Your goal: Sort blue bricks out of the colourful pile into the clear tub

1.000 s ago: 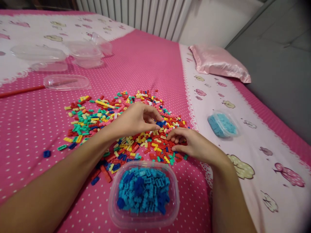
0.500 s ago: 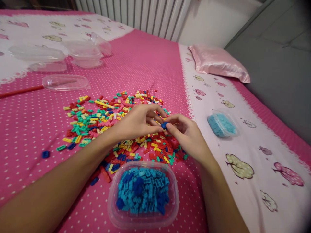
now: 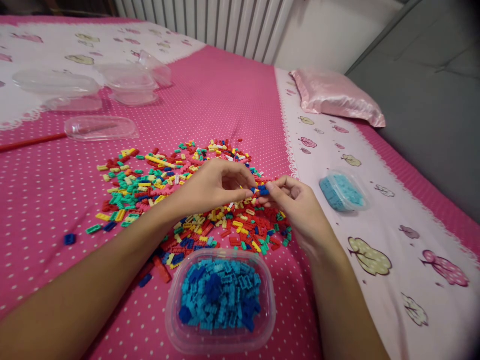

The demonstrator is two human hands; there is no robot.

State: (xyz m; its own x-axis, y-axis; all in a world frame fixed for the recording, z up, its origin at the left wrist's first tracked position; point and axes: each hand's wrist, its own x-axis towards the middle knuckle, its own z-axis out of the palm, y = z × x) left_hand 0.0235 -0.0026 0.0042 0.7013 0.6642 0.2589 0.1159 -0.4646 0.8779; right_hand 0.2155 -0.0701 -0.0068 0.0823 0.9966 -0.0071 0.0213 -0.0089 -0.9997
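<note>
Both grips (image 3: 212, 187) (image 3: 298, 205) pinch blue bricks (image 3: 264, 191) over the dotted pink bedspread (image 3: 228, 100), radiator (image 3: 210, 22) beyond

Left hand (image 3: 215, 185) and right hand (image 3: 298, 207) close together over a mixed brick pile (image 3: 125, 192), dark blue bricks (image 3: 264, 191) at both sets of fingertips. Open tub (image 3: 174, 332) nearest the person, bricks inside light and dark blue. Second tub (image 3: 342, 192) to the right, light blue contents. Bed (image 3: 240, 100) pink, dotted. Far left: clear containers (image 3: 129, 82), red stick (image 3: 33, 142). Pillow (image 3: 337, 97) far right.
</note>
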